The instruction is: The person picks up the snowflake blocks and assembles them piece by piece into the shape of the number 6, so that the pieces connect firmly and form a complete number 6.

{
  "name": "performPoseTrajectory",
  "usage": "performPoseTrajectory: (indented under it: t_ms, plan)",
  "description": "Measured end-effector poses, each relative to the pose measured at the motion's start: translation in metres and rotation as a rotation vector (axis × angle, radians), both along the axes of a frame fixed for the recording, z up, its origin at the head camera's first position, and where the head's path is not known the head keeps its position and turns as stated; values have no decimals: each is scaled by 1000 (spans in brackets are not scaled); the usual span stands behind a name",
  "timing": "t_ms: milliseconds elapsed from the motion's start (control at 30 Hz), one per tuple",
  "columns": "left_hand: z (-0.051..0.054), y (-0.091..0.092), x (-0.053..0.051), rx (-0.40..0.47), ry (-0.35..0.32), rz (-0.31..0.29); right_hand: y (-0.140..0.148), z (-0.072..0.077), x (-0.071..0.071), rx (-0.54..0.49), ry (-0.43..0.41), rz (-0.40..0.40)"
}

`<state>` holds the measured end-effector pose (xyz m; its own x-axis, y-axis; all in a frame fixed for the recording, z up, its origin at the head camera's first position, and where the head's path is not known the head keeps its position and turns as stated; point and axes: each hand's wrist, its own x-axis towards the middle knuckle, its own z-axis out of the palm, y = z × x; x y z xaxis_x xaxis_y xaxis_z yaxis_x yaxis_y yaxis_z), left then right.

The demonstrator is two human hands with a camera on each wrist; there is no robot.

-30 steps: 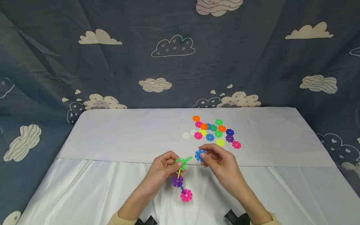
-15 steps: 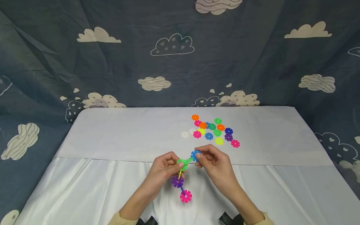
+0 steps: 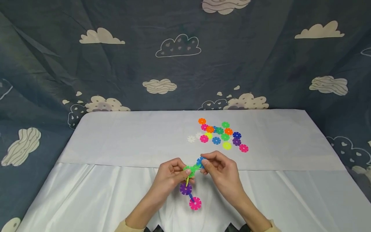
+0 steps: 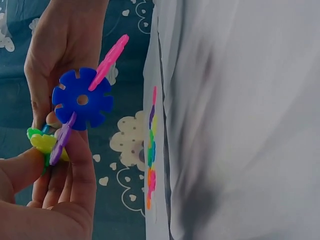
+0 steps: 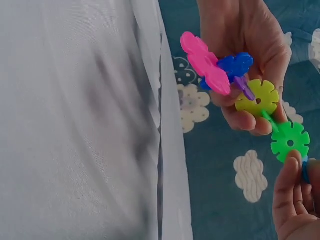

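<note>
Left hand (image 3: pixel 169 177) holds linked discs (image 3: pixel 185 189), right hand (image 3: pixel 224 174) (opposite) a blue disc (image 3: pixel 199 161).

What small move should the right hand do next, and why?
Probably push the light blue disc into the outer green disc: the right hand pinches it at that green edge, the left hand grips the chain; full seating is unclear.

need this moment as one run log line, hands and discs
left hand: grips disc chain | right hand: pinches light blue disc at chain's green end, joint unclear | loose discs: on white cloth beyond hands
</note>
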<state>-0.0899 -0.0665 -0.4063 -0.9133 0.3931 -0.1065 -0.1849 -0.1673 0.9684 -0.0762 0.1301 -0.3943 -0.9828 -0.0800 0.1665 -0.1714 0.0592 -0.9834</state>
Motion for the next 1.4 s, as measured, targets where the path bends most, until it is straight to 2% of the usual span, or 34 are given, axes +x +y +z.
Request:
performPoseTrajectory:
  t_ms: [200, 300, 567, 700, 800, 933, 1033, 1200, 1400]
  plan:
    - [-1, 6, 1, -82, -6, 7, 7, -1, -3, 33, 59, -5]
    - [-1, 7, 1, -115, -9, 12, 8, -2, -4, 49, 51, 6]
    - [-1, 6, 1, -54, -29, -18, 6, -5, -6, -1, -38, 1]
    - [-1, 8, 1, -43, -22, -48, 5, -8, -7, -9, -35, 21]
    - [-2, 9, 1, -24, -28, -59, 3, -11, -7, -19, 10, 67]
    - [-5, 10, 2, 11, -47, -56, 1, -14, -6, 18, 55, 127]
    - [-6, 10, 2, 19, -54, -43, 2, -16, -8, 65, 21, 137]
    - [-5, 8, 0, 7, -55, 5, 12, -22, -17, 123, -70, 76]
    - [-3, 6, -2, 8, -55, 22, 34, -24, -28, 264, -87, 9]
